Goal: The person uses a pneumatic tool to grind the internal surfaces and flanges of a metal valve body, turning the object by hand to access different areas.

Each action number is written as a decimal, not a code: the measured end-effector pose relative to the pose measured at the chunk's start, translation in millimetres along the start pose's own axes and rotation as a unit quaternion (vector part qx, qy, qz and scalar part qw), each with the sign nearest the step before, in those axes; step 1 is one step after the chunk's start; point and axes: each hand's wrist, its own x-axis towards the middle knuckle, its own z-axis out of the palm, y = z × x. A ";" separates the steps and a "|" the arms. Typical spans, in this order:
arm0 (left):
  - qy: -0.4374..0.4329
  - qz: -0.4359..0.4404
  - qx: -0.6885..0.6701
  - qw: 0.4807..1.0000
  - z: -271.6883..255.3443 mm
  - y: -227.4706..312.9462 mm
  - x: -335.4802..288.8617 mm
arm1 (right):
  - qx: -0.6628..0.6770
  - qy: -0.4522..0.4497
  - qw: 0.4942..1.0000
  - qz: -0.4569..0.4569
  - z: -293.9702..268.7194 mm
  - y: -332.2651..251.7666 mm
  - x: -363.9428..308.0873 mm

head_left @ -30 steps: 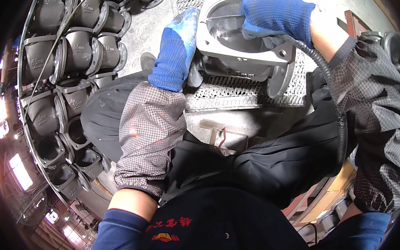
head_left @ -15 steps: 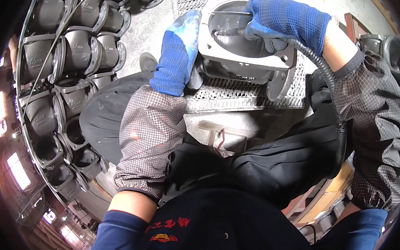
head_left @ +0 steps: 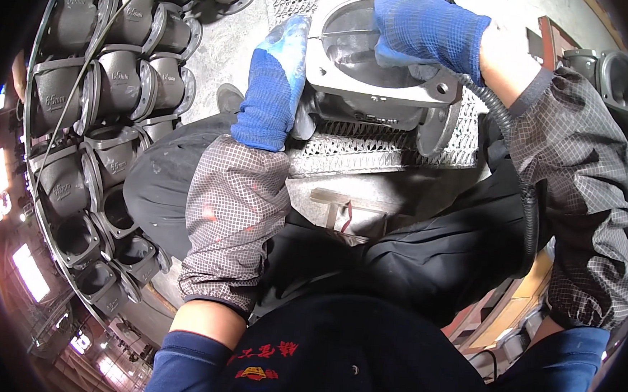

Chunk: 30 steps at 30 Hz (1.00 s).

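The metal pipe fitting (head_left: pixel 388 94) lies on the wire mesh (head_left: pixel 381 160) just beyond the person's knees, its wide mouth facing up. The right hand (head_left: pixel 428 36) reaches over the rim, its fingers curled round a tool (head_left: pixel 366 58) that dips into the mouth; a ribbed hose (head_left: pixel 493 110) runs back from it past the wrist, and a thin rod (head_left: pixel 345 33) crosses the opening. The left hand (head_left: pixel 279 61) is against the fitting's left side; how far its fingers close cannot be told. The step looks like working the tool over the inner wall. To do it well, brace the fitting firmly with the left hand, use light, even strokes, leave the hose slack enough to turn freely, and mind the left fingertips near the rim
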 end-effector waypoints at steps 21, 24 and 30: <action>0.030 -0.028 -0.111 0.993 9.9 9.1 -9.4 | -0.163 0.006 0.983 -0.081 -7.3 13.8 -6.6; 0.029 -0.140 -0.033 0.989 0.4 24.4 -9.4 | -0.254 0.047 0.955 -0.148 -12.6 13.0 -0.1; 0.014 0.081 0.136 0.987 0.4 -7.5 -8.6 | -0.091 0.029 0.994 -0.046 -11.4 8.7 -6.0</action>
